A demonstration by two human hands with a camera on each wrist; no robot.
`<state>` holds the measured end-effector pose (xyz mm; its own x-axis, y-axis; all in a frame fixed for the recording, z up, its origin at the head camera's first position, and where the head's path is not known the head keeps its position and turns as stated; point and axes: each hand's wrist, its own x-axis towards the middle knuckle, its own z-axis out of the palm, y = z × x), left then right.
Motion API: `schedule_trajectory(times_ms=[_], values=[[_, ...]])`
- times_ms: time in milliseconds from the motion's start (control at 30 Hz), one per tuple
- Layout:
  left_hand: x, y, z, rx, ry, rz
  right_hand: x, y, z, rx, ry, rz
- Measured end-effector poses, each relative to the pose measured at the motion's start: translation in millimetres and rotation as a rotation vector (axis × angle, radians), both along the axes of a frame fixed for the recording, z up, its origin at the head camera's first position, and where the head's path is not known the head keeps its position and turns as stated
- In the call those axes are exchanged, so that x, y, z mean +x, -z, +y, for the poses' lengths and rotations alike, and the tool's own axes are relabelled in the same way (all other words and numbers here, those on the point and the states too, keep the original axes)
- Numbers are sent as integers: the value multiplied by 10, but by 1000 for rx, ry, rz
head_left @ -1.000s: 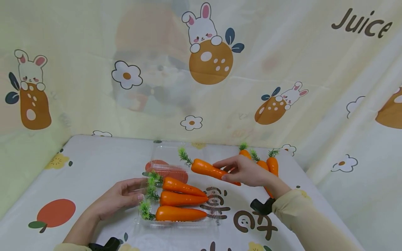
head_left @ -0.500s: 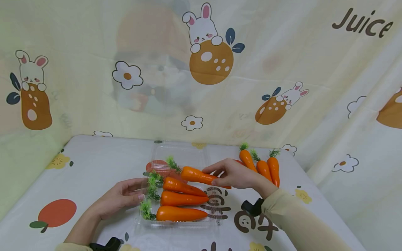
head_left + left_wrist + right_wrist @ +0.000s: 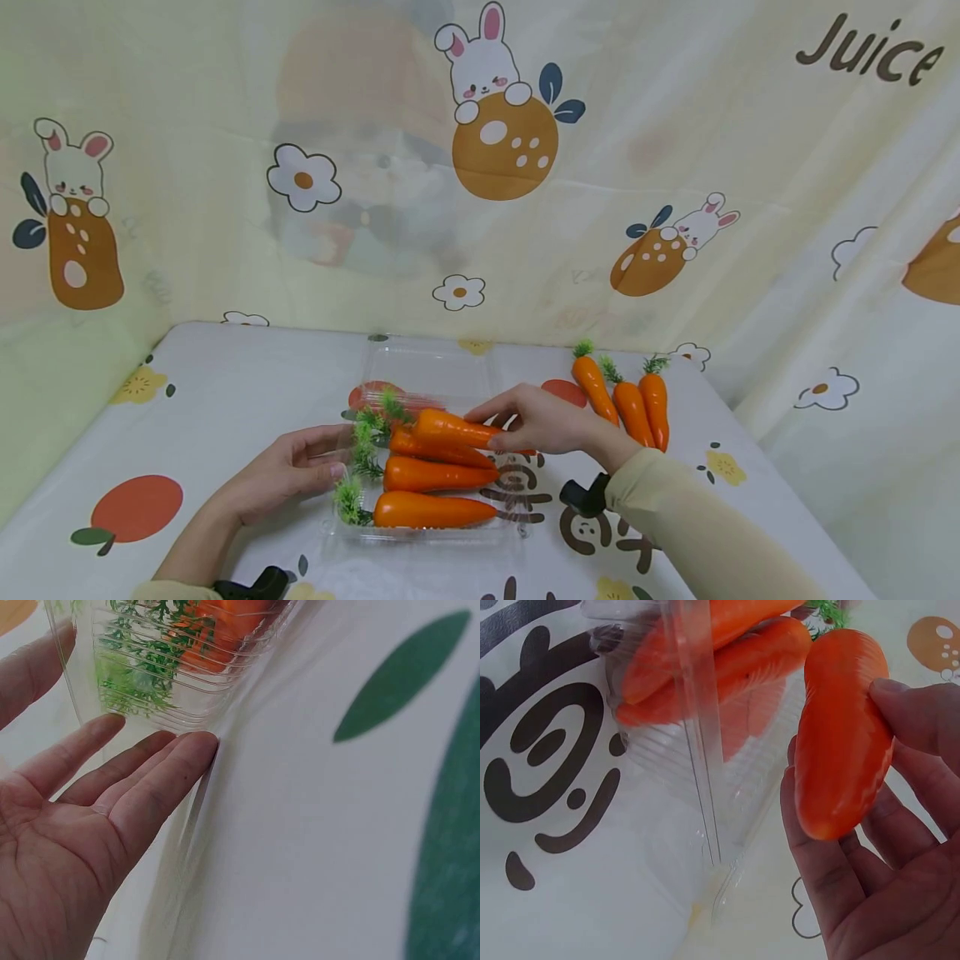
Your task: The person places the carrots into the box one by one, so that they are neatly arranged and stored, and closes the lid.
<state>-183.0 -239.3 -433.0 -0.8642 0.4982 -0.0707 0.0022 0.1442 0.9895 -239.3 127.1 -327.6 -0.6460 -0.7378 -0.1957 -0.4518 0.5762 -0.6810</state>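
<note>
My right hand (image 3: 543, 421) pinches an orange carrot (image 3: 450, 427) with green leaves between thumb and fingers. In the head view this carrot overlaps the farthest of three carrots lying side by side in a clear plastic box (image 3: 420, 536). Those carrots, the nearest (image 3: 431, 509) included, have their leaves to the left and tips to the right. My left hand (image 3: 288, 467) is at the box's left end. In the left wrist view its fingers (image 3: 161, 784) are extended, tips right at the ribbed clear wall, with green leaves (image 3: 142, 656) showing through.
The box's clear lid (image 3: 427, 362) lies folded back behind it. Three more carrots (image 3: 632, 408) lie at the back right of the table, which has a white printed cloth (image 3: 247, 375). A printed curtain (image 3: 375, 250) hangs behind the table.
My right hand has carried its carrot left and slightly down, from behind the tips of the boxed carrots to over the box's far side. The left hand has stayed at the box's left end.
</note>
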Motion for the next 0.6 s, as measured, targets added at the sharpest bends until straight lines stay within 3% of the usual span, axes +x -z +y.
schedule_trajectory(times_ms=[600], values=[[2,-16,3,7,3,2,-68,65,-144,44,-3,5]])
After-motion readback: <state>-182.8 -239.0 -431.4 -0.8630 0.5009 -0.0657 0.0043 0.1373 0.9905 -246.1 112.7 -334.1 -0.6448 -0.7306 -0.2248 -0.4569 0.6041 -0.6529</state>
